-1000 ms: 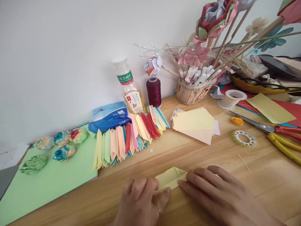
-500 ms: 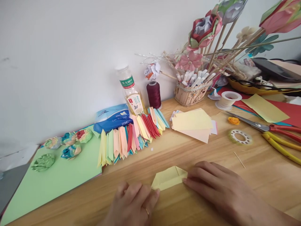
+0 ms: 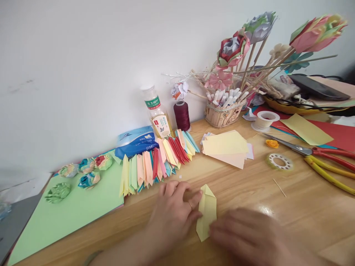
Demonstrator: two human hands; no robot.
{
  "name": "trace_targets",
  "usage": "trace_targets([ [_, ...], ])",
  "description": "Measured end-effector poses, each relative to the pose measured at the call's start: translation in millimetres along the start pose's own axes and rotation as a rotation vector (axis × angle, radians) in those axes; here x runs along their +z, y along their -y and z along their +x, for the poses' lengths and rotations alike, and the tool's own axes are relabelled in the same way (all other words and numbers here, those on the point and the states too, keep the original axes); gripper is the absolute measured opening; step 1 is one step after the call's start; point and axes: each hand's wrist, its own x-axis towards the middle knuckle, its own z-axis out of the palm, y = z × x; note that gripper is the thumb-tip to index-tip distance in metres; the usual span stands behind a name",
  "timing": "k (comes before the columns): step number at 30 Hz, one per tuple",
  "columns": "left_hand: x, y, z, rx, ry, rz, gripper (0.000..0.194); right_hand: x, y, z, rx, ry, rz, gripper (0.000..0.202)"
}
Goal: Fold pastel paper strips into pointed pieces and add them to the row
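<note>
A folded yellow paper piece point(image 3: 208, 214) lies on the wooden table with its long side pointing away from me and its far end creased to a point. My left hand point(image 3: 176, 208), with a ring on one finger, has its thumb and a fingertip on the paper's left edge. Smeared by motion, my right hand point(image 3: 244, 234) is at the paper's lower right edge, and its fingertips cannot be made out clearly.
Behind stand a row of folded papers point(image 3: 149, 166), a blue tissue pack point(image 3: 135, 142), a bottle point(image 3: 159, 120) and maroon thread point(image 3: 182, 117). Cut papers point(image 3: 227, 144) lie centrally; scissors point(image 3: 307, 150) are right. Paper rosettes rest on a green sheet point(image 3: 80, 210).
The yellow paper has turned from lying crosswise to pointing away from me. My left hand has moved forward and right onto its left side; my right hand has shifted slightly toward me.
</note>
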Motion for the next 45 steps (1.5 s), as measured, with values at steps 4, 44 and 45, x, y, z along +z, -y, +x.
trace_targets([
  [4,3.6,8,8,0.046,-0.010,-0.140,0.023,-11,-31,7,0.045,-0.005,-0.140,0.031],
  [44,6.1,1,-12,0.187,-0.302,0.147,0.014,-10,-47,12,-0.139,0.074,-0.354,0.032],
  [45,6.0,1,-12,0.189,-0.310,0.128,0.014,-10,-47,12,-0.159,0.070,-0.360,0.033],
])
